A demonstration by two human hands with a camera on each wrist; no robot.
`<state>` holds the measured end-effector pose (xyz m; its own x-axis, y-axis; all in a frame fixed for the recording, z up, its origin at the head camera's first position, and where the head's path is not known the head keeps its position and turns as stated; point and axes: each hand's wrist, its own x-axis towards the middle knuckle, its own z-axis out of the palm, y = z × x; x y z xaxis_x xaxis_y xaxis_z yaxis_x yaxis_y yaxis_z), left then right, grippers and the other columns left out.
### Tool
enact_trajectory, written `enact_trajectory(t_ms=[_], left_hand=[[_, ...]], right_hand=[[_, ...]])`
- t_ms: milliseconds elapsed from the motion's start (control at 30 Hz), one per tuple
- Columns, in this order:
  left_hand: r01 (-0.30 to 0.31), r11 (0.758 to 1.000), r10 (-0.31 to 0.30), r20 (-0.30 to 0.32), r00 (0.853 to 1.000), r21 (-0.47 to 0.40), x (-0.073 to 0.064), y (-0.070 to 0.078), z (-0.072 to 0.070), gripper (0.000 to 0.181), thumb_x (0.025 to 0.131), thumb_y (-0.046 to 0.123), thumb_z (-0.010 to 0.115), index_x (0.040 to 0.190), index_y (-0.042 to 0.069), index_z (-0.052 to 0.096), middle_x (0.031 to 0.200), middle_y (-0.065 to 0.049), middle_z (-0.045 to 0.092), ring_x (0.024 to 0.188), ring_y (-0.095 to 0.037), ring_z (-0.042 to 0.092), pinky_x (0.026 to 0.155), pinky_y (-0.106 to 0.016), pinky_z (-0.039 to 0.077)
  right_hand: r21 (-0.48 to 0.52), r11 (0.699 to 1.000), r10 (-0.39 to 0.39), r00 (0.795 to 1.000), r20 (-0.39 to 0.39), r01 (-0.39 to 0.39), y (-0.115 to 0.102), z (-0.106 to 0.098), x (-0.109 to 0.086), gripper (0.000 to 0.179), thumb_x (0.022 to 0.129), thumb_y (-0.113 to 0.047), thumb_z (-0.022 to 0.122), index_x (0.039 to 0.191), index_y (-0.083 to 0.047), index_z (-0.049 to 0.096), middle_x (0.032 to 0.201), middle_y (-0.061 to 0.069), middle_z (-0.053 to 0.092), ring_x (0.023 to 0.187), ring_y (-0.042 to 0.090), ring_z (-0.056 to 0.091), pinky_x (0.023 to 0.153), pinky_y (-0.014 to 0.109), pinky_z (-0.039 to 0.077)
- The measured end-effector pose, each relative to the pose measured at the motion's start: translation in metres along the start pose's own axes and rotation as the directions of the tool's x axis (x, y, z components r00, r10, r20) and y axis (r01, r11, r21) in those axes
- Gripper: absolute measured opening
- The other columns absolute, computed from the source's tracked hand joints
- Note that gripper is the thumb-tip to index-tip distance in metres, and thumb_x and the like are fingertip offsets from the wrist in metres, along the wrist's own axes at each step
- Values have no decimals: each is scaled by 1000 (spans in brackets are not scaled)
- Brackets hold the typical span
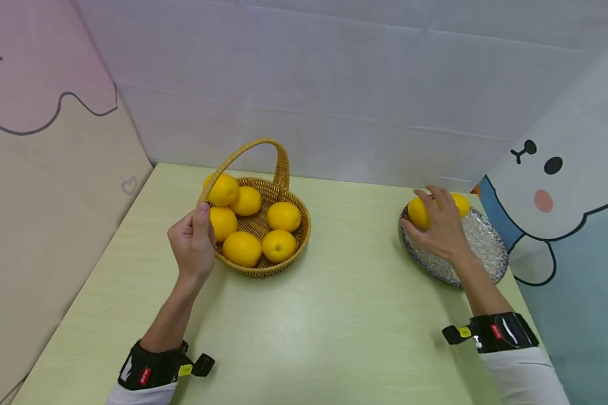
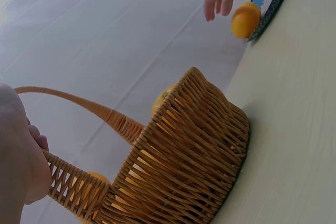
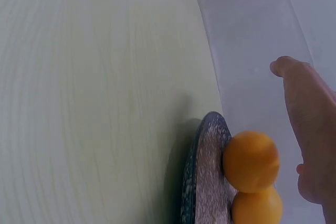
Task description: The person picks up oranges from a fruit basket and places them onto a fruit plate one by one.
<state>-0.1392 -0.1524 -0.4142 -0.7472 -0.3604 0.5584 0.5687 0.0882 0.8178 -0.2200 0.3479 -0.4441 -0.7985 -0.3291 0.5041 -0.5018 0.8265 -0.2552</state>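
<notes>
My left hand (image 1: pixel 192 242) grips the arched handle (image 1: pixel 243 149) of a woven wicker basket (image 1: pixel 260 272), its thumb lying along the handle. The basket stands on the table with several yellow lemons (image 1: pixel 242 249) inside; from the left wrist view, its woven side (image 2: pixel 184 150) hides most of them. Over at the right, my right hand (image 1: pixel 443 228) hovers above a round speckled plate (image 1: pixel 486 247) with its fingers spread. Two lemons (image 1: pixel 460 205) rest at the plate's far left side, partly behind that hand. The right wrist view shows a gap between the hand (image 3: pixel 312 124) and the nearer lemon (image 3: pixel 251 161).
A pale green wooden table (image 1: pixel 334 315) lies under everything, with bare surface between basket and plate. White sheeting (image 1: pixel 334 95) rises behind its back edge. Printed panels (image 1: pixel 577 236) stand along both sides, the right one close to the plate.
</notes>
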Motion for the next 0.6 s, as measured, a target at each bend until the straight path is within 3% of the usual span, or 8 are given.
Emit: enact_trajectory(t_ms=[233, 467, 600], left_hand=[[-3, 1000, 3, -2, 1000, 14, 0, 0, -1, 58, 106, 13, 54, 53, -3, 36, 45, 9, 33, 35, -5, 30, 32, -18, 21], [4, 1000, -4, -1, 1000, -6, 1, -1, 0, 58, 105, 12, 54, 53, -3, 35, 44, 9, 33, 35, -5, 29, 31, -18, 21], [6, 1000, -6, -1, 1000, -5, 1, -2, 0, 58, 105, 12, 54, 52, -2, 35, 44, 9, 33, 35, -5, 28, 31, -18, 20]], right_hand=[[47, 997, -65, 998, -1, 65, -24, 17, 14, 73, 80, -33, 77, 141, 2, 56, 146, 30, 45, 139, 49, 32, 112, 69, 24], [77, 982, -170, 985, -5, 170, -53, 34, 34, 72, 79, -37, 77, 137, 3, 58, 142, 31, 50, 134, 46, 38, 108, 66, 31], [62, 981, -187, 982, 36, 185, -70, 39, 43, 75, 80, -40, 76, 141, -1, 57, 145, 29, 47, 137, 46, 36, 109, 67, 32]])
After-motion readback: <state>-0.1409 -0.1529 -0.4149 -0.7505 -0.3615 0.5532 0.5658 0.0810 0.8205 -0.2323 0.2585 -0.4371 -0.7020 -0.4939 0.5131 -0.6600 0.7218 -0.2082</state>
